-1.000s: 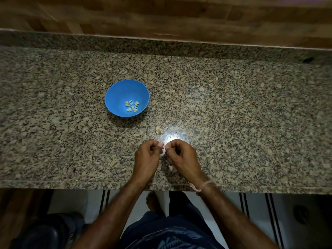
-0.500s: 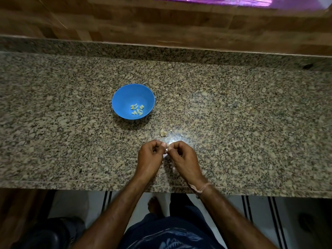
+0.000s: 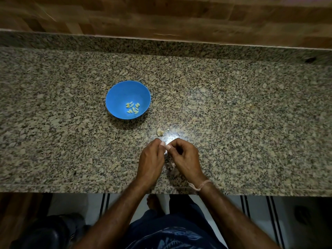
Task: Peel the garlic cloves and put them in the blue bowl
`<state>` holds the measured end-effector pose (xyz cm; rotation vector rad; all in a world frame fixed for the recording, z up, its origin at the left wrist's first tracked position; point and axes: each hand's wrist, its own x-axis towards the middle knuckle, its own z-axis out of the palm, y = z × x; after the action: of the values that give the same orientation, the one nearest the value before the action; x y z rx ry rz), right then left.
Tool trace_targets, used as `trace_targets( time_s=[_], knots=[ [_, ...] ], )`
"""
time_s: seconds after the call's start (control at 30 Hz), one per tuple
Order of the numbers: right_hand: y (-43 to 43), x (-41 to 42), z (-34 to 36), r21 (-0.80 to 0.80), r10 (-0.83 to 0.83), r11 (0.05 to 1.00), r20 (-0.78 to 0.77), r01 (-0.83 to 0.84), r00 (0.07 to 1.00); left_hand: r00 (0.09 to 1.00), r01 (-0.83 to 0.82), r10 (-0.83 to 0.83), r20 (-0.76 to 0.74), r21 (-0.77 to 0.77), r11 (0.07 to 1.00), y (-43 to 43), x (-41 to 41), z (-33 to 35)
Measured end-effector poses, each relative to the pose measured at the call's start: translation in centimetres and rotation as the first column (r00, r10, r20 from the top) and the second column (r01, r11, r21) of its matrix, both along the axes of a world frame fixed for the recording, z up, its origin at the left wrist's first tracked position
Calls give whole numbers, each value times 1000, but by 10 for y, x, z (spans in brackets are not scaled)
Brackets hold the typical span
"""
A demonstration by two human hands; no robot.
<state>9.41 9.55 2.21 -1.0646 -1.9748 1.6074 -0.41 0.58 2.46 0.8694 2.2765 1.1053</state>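
A blue bowl (image 3: 116, 92) stands on the granite counter (image 3: 242, 123) and holds several peeled garlic cloves (image 3: 132, 107). Near the counter's front edge, my left hand (image 3: 150, 159) and my right hand (image 3: 183, 157) meet fingertip to fingertip. Both have curled fingers and pinch a small garlic clove between the thumbs; the clove itself is almost hidden by the fingers. A scrap of garlic, clove or skin (image 3: 160, 132), lies on the counter just beyond my hands. Bits of peel (image 3: 170, 165) lie under and between my wrists.
A wooden wall (image 3: 161, 18) rises behind the counter's raised back ledge. Below the front edge I see a tiled floor, my legs and a dark object (image 3: 45, 230) at lower left.
My hands stay together on the clove, with only slight finger movement. The camera view shifted a little, so the bowl and hands sit slightly differently in the frame.
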Motion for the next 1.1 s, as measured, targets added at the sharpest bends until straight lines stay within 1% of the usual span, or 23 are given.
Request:
trace_targets(
  time_s=[0.1,0.17,0.23,0.27,0.33,0.37,0.4,0.43,0.47,0.53,0.57,0.6,0.67,0.7,0.73,0.77,0.83,0.87,0.9,0.93,0.97,1.0,1.1],
  knots=[
    [3,-3,0,-196,-16,980,12,18,1000,990,50,-46,-131,22,999,3,-1,-4],
    [6,-6,0,-427,-43,904,0,39,999,983,80,-78,-168,4,997,5,-3,-6],
    [8,-8,2,-498,-33,866,15,36,999,997,70,-70,-22,-3,998,7,-5,-5],
    [8,-8,1,-387,-3,922,35,16,999,988,45,-43,152,-8,999,9,-6,-6],
    [9,-8,0,8,58,998,132,-60,990,806,-55,86,585,-71,996,13,-8,-3],
    [9,-9,0,143,66,986,166,-91,984,705,-85,145,694,-121,989,15,-7,0],
    [10,-9,-2,156,74,982,183,-103,980,693,-91,151,705,-123,988,15,-6,2],
    [11,-9,-2,25,77,996,157,-82,985,758,-85,122,641,-88,992,15,-4,3],
    [13,-9,-3,-218,76,975,102,-53,992,876,-58,73,476,-47,997,13,-2,0],
    [18,-10,-1,-665,42,747,44,-2,998,995,5,-4,98,-11,1000,7,-1,-9],
    [17,-11,-2,-711,37,703,55,12,998,998,2,-2,63,2,1000,6,-2,-11],
    [15,-11,-4,-649,45,761,65,8,997,988,-26,24,154,16,1000,7,-2,-13],
    [11,-12,-7,-242,63,970,98,-37,993,852,-142,122,510,0,990,10,-1,-14],
    [10,-11,-9,-40,67,997,105,-63,992,718,-197,178,672,-48,979,12,0,-11],
    [10,-11,-10,61,73,995,97,-79,993,632,-214,212,746,-94,972,15,0,-8],
    [10,-11,-11,104,74,991,90,-84,993,598,-222,226,769,-112,968,16,1,-6],
    [14,-10,-12,-15,59,998,89,-57,994,796,-146,162,584,-75,986,15,2,-8],
    [16,-11,-10,-192,38,981,97,-19,995,916,-80,94,390,-53,995,13,2,-11],
    [18,-12,-8,-425,17,905,95,26,995,973,-34,41,225,-34,999,12,2,-15],
    [19,-13,-7,-619,-3,783,94,60,996,991,-8,10,134,-13,1000,10,1,-17],
    [19,-13,-7,-726,-23,682,95,85,995,995,-1,-2,103,22,1000,10,1,-19],
    [20,-12,-8,-762,-35,641,95,95,995,996,-1,-2,84,39,999,9,1,-21],
    [19,-10,-11,-733,-45,674,79,89,996,999,9,-9,46,8,1000,6,4,-30]
  ],
)
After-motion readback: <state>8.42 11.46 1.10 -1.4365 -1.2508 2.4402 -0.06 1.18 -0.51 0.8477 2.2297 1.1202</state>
